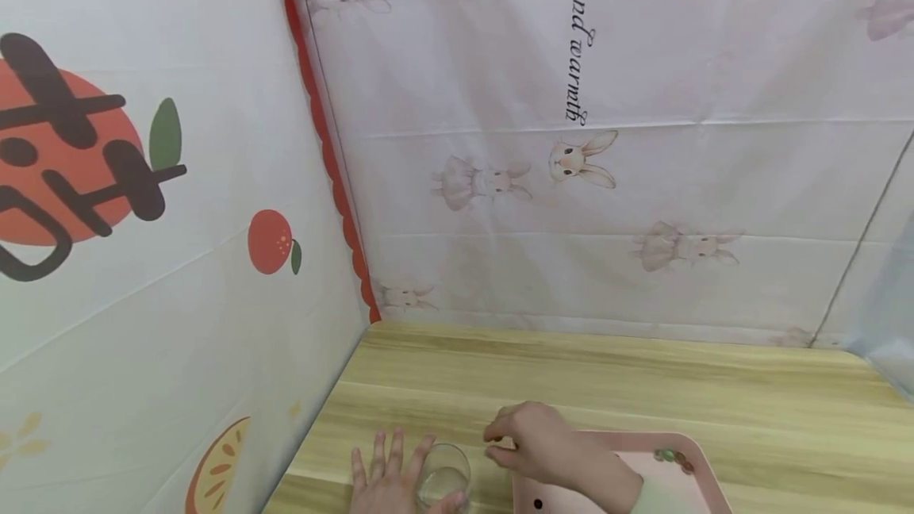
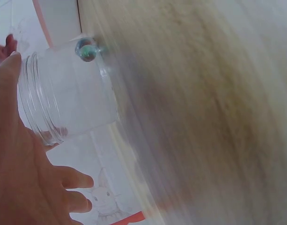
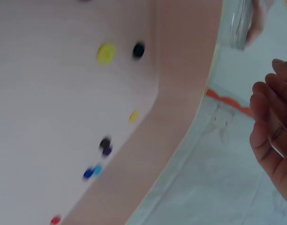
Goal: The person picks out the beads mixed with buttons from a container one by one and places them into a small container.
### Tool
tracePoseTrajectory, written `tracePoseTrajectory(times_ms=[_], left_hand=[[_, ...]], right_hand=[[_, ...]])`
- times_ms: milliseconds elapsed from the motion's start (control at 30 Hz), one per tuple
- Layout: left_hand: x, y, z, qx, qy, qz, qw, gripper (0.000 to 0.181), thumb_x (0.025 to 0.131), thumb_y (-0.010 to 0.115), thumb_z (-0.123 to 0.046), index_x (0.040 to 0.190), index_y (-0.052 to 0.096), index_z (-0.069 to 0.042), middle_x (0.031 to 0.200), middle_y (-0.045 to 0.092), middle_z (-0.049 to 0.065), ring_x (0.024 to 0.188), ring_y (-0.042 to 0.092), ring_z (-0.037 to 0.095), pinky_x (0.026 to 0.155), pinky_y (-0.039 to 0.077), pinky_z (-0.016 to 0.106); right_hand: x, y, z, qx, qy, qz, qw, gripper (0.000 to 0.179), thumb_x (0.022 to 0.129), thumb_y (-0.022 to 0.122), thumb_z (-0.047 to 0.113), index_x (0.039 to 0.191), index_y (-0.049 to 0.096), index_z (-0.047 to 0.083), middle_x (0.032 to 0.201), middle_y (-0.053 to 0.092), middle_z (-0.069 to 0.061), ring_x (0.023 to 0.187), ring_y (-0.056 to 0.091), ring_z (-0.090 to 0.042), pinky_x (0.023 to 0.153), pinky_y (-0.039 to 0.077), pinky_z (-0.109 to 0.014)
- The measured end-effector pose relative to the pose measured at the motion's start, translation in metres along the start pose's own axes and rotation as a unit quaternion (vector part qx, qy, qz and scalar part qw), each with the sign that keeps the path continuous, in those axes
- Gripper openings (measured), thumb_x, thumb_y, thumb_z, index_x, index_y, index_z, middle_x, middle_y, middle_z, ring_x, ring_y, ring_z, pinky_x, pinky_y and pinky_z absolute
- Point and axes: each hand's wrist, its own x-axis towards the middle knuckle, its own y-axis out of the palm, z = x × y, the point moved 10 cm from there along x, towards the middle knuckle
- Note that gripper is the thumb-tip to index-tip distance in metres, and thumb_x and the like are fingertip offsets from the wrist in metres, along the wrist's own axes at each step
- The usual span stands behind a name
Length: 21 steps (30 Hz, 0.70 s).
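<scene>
Two bare hands work on the wood-grain tabletop (image 1: 571, 375), with a clear jar (image 1: 444, 478) between them. It stands upright, its long axis vertical and its threaded mouth up, to the left of a pink tray (image 1: 635, 441) and apart from it. The left hand (image 1: 389, 490) is much the nearer, already at the jar: thumb and forefinger hold it from two sides near the mouth, while the other fingers spread over the tabletop, pointing to the far side. The right hand (image 1: 535, 443) hangs at the tray's far left corner, fingertips past the rim and aimed left; from them the jar lies just left and a little nearer, with a gap between. Its fingers are bent in toward the thumb, a dark spot showing between; whether they pinch something I cannot tell. One greenish marble (image 2: 87, 49) shows low in the jar, seemingly inside, on the side toward the right hand. Small green and reddish-brown pieces (image 1: 668, 455) line the tray's far right corner, and coloured discs (image 3: 106, 53) lie scattered on its floor.
</scene>
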Motion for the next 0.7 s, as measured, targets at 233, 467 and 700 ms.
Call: tracePoseTrajectory(times_ms=[233, 467, 700], left_hand=[[-0.001, 0.000, 0.003, 0.007, 0.005, -0.034, 0.9994, 0.098, 0.069, 0.042, -0.095, 0.143, 0.051, -0.031, 0.150, 0.044, 0.024, 0.143, 0.031, 0.050, 0.112, 0.009, 0.074], [-0.003, -0.002, 0.003, 0.009, 0.013, -0.068, 0.9975, 0.097, 0.069, 0.045, -0.095, 0.140, 0.054, -0.030, 0.148, 0.048, 0.023, 0.140, 0.036, 0.050, 0.112, 0.011, 0.074], [-0.001, 0.000, 0.002, 0.007, 0.013, -0.048, 0.9987, 0.097, 0.069, 0.044, -0.095, 0.142, 0.052, -0.031, 0.149, 0.046, 0.024, 0.141, 0.034, 0.050, 0.112, 0.010, 0.074]], right_hand=[[-0.037, -0.035, -0.036, 0.002, 0.040, -0.030, 0.9987, 0.004, 0.092, 0.072, 0.017, 0.092, 0.076, 0.017, 0.087, 0.071, 0.010, 0.070, 0.055, 0.007, 0.059, 0.048, -0.014], [-0.076, -0.061, -0.068, 0.000, 0.110, -0.034, 0.9933, 0.005, 0.093, 0.070, 0.018, 0.093, 0.075, 0.019, 0.086, 0.069, 0.014, 0.060, 0.047, 0.009, 0.055, 0.044, -0.015], [-0.110, -0.072, -0.093, -0.014, 0.157, -0.040, 0.9867, 0.006, 0.091, 0.072, 0.020, 0.093, 0.076, 0.019, 0.085, 0.069, 0.019, 0.065, 0.048, 0.008, 0.055, 0.045, -0.017]])
